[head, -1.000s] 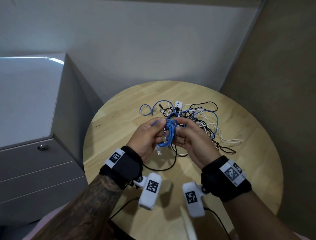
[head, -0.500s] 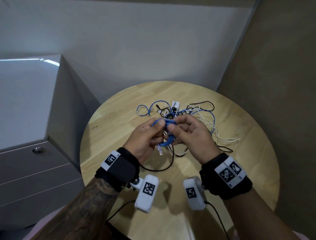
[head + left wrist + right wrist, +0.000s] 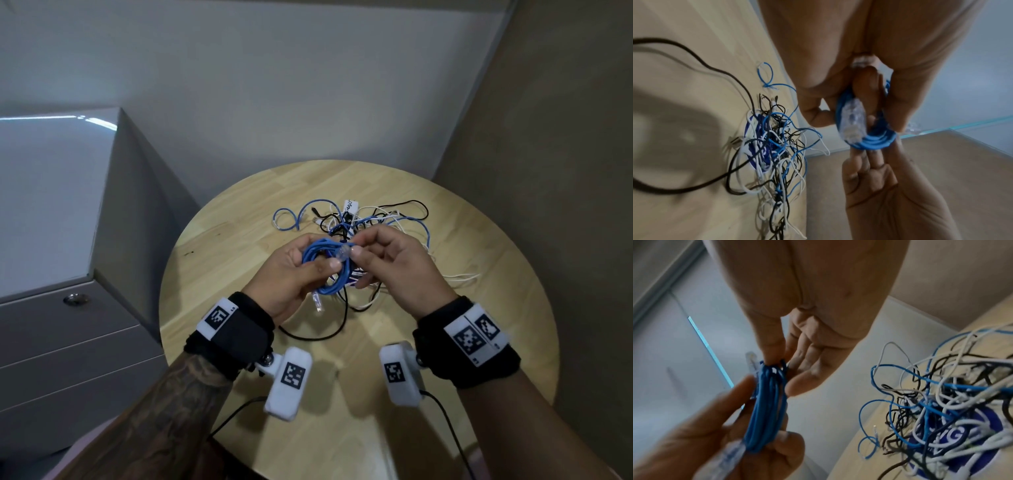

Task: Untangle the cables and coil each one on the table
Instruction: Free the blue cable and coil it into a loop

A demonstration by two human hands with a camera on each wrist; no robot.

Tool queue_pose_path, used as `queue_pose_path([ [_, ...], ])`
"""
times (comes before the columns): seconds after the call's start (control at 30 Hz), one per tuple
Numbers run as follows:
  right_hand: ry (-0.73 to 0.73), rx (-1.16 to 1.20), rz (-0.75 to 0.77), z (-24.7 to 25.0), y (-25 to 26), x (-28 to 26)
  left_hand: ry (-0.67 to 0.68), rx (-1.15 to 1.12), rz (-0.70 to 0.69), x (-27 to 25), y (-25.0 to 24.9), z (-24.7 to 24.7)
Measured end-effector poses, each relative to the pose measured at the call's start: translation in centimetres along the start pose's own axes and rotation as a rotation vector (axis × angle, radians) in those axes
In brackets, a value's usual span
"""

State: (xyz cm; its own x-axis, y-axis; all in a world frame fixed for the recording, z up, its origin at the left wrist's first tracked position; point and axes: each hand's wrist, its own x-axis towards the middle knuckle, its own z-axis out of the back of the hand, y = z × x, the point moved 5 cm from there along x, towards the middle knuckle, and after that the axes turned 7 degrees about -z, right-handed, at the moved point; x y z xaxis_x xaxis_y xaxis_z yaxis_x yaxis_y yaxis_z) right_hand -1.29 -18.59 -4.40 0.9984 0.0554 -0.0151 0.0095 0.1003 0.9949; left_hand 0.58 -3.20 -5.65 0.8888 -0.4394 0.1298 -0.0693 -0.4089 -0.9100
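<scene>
A small coil of blue network cable [image 3: 323, 270] is held above the round wooden table [image 3: 486, 274]. My left hand [image 3: 310, 265] grips the coil, thumb across its front. One clear plug [image 3: 318, 303] dangles below the coil. My right hand [image 3: 354, 251] pinches the other clear plug [image 3: 344, 253] at the coil's top. The left wrist view has the coil [image 3: 873, 140] and that plug [image 3: 852, 123] close up. From the right wrist the coil [image 3: 766, 410] appears edge-on. A tangle of blue, white and black cables [image 3: 373, 222] lies on the table behind my hands.
A grey drawer cabinet [image 3: 58, 240] stands left of the table, with walls close behind and to the right. A loose black cable loop [image 3: 318, 335] lies near the table's front. Under the tangle sits a round blue logo [image 3: 953, 434].
My right hand has brought the blue cable's clear end plug up to the top of the coil. My left hand has turned the coil more face-on; both hands stayed over the table's middle.
</scene>
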Motion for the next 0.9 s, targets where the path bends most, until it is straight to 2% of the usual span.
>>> queue_pose_path([
  [0.17,-0.024,-0.180,0.060,0.4,0.5,-0.1,-0.007,-0.030,0.037,0.2,0.3,0.2],
  [0.3,0.022,-0.102,0.002,-0.4,0.6,-0.6,0.006,0.083,0.017,0.2,0.6,0.2],
  [0.4,0.030,-0.193,0.057,-0.7,0.7,-0.6,-0.030,0.159,-0.008,0.2,0.9,0.6],
  [0.6,0.062,-0.005,0.019,0.0,0.2,-0.1,0.067,0.128,0.056,0.1,0.6,0.5],
  [0.8,0.096,-0.036,0.036,0.3,0.7,-0.4,0.094,0.159,0.028,0.0,0.2,0.1],
  [0.9,0.090,-0.005,0.026,-0.1,0.6,-0.3,0.004,0.164,-0.027,0.1,0.1,0.3],
])
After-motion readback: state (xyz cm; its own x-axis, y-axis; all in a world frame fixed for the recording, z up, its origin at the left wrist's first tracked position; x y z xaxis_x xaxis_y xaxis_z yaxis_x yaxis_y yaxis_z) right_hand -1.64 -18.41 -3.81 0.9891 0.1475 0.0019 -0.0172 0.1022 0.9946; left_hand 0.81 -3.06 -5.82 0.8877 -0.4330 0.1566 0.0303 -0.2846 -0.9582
